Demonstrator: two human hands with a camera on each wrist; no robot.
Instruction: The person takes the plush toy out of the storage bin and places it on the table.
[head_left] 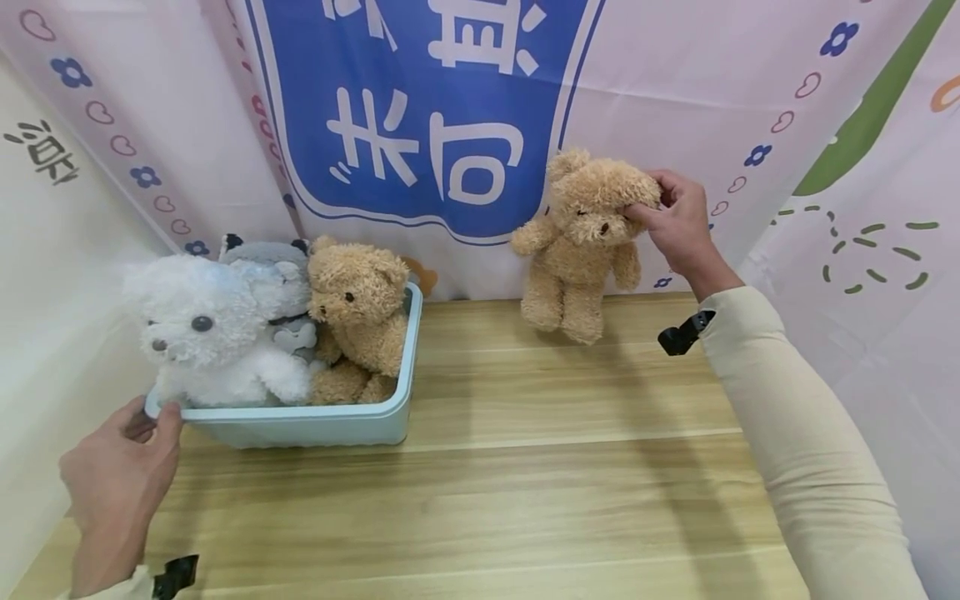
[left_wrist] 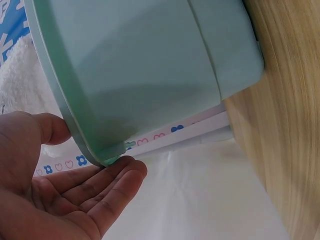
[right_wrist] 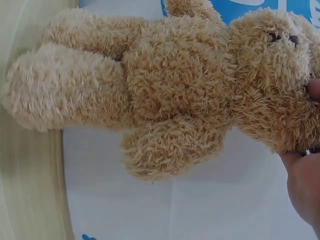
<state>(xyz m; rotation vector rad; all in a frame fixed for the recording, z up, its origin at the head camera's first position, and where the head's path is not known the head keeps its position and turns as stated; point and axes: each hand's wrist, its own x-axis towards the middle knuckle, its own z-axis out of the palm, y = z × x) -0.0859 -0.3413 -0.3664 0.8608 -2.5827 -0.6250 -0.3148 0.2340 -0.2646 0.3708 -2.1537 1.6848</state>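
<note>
In the head view, my right hand (head_left: pixel 681 223) pinches a light-brown teddy bear (head_left: pixel 577 267) by the side of its head. The bear hangs upright near the back curtain, its feet at or just above the table. Its body (right_wrist: pixel 175 70) fills much of the right wrist view. On the left, my left hand (head_left: pixel 123 475) grips the front left corner of a pale blue bin (head_left: pixel 300 425), thumb on the rim and fingers beneath it. Inside the bin sit a white plush dog (head_left: pixel 202 325), a grey plush toy (head_left: pixel 277 275) partly hidden behind it, and another brown teddy bear (head_left: pixel 367 308).
The bin stands on a wood-grain table (head_left: pixel 480 500). Behind it hangs a printed curtain (head_left: pixel 480 125) with a blue sign and white lettering. White cloth walls (head_left: pixel 900 333) border the table at the right and left.
</note>
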